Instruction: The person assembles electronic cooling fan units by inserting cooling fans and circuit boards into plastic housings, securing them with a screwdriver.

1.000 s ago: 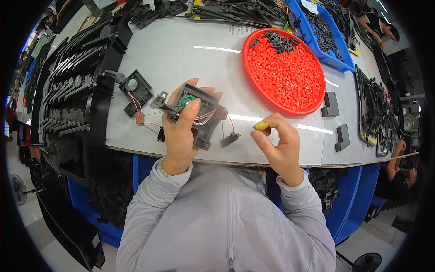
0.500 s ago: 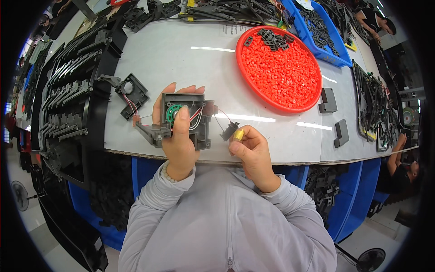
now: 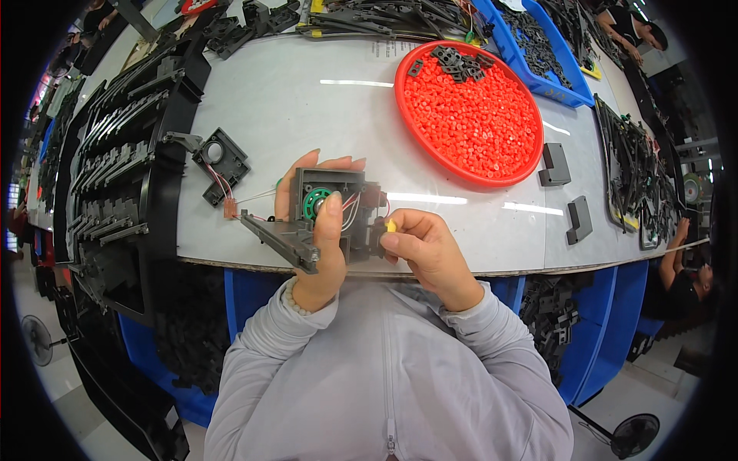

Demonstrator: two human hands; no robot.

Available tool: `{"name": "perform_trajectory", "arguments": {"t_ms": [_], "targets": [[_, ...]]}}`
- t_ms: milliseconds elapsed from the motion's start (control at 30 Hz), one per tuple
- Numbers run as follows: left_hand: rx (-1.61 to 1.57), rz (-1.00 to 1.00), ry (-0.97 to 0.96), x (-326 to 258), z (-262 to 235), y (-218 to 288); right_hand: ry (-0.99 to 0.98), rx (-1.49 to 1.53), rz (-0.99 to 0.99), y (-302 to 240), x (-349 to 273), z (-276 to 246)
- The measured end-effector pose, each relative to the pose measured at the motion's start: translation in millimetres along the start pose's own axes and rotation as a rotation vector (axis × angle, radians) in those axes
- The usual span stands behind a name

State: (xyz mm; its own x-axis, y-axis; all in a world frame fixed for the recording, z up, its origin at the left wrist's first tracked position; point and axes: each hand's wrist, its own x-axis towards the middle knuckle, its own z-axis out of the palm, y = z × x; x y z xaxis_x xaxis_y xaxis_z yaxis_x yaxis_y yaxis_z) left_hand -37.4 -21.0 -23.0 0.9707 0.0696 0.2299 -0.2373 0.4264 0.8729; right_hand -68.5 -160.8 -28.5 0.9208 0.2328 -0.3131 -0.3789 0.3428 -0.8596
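Observation:
My left hand grips an open dark grey plastic housing, its thumb over a green ring-shaped speaker inside. Red and white wires run across the housing, and a long dark flap juts out at its lower left. My right hand is closed, pinching a small yellow piece beside a small dark part at the housing's right side. Thin wires lead left to a small brown circuit board and a second dark casing with a round disc, lying on the table.
A round red tray of small red caps, with dark parts on top, stands at the far right beside a blue bin. Two grey blocks lie nearer. A black rack of parts borders the left. Co-workers sit at the right edge.
The housing in my left hand has shifted right and slightly down, and its flap has swung lower. My right hand has brought the small dark part closer against the housing.

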Motion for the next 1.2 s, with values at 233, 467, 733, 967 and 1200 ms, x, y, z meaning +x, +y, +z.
{"name": "perform_trajectory", "arguments": {"t_ms": [233,467,733,967,1200], "targets": [[0.053,-0.002,-0.068,-1.5,-1.8,-3.6,-0.115,-0.022,0.15,-15.9,5.1,-4.3],[0.077,-0.004,-0.053,-1.7,-1.0,-5.0,-0.071,0.035,0.08,-3.2,6.9,-6.6],[0.026,-0.065,0.028,-3.1,3.1,-6.8,-0.015,0.179,0.091,3.4,7.3,7.2],[0.019,-0.09,0.042,-4.8,3.4,-8.8,-0.024,0.185,0.048,13.9,8.6,2.4],[-0.064,-0.184,0.001,-3.2,6.3,7.3,-0.137,0.18,0.098,10.4,7.0,6.2]]}}
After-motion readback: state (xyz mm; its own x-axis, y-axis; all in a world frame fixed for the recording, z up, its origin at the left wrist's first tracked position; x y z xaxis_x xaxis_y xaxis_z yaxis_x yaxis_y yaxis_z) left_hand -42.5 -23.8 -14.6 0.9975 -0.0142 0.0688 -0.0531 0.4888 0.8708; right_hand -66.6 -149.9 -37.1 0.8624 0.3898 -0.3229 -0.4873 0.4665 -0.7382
